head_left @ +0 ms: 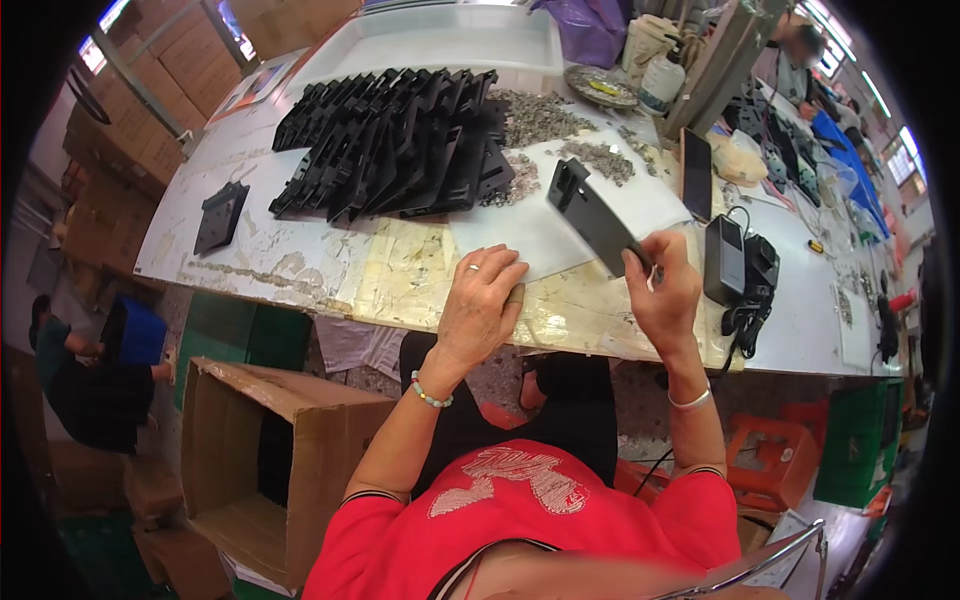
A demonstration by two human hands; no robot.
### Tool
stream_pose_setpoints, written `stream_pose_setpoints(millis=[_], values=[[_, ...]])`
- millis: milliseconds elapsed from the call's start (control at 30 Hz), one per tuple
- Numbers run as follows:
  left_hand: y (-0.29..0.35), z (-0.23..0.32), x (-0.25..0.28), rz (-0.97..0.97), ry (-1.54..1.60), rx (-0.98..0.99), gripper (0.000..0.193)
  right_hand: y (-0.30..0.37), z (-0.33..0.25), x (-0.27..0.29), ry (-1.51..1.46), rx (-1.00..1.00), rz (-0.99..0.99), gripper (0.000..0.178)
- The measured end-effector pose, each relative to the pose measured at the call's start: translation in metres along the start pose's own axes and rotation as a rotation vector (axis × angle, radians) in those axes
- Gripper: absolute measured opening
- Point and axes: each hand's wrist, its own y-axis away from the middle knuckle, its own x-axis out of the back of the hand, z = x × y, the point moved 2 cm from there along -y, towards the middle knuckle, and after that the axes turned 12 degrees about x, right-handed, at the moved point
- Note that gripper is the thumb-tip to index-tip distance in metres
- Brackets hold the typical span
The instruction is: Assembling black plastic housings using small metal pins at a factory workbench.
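Between the thumb and fingers of my right hand [665, 290] is one end of a flat black plastic bracket [598, 220], tilted up over a white sheet [560, 225]. My left hand [482, 305] rests at the table's near edge with its fingers bent, the fingertips by the sheet's corner. Whether anything lies under those fingers is hidden. Rows of similar black brackets [390, 150] are piled beyond my left hand. Small metal parts [540, 118] are heaped beside the pile, with a smaller heap [600, 160] on the sheet.
One lone black bracket [222, 217] lies at the table's left. A phone [696, 175], a grey power bank [725, 260] and a coiled black cable [745, 325] are at the right. A white tray [440, 45] stands behind; an open cardboard box [240, 385] is below left.
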Motion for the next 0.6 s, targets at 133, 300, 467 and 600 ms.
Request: stream_pose_setpoints(millis=[133,300,467,600], values=[[0.001,-0.008,-0.002,0.072,0.123,0.072,0.023,0.011,-0.033,-0.011,0.391,0.583,-0.283,0.017],[0.0,-0.012,0.001,0.188,0.146,0.187,0.023,0.037,-0.035,-0.035,0.355,0.484,-0.531,0.017],[0.001,-0.009,0.001,0.16,0.112,0.16,0.028,0.036,-0.037,-0.037,0.294,0.479,-0.487,0.017],[0.001,-0.009,0.0,0.147,0.103,0.154,0.029,0.037,-0.036,-0.037,0.275,0.478,-0.476,0.019]])
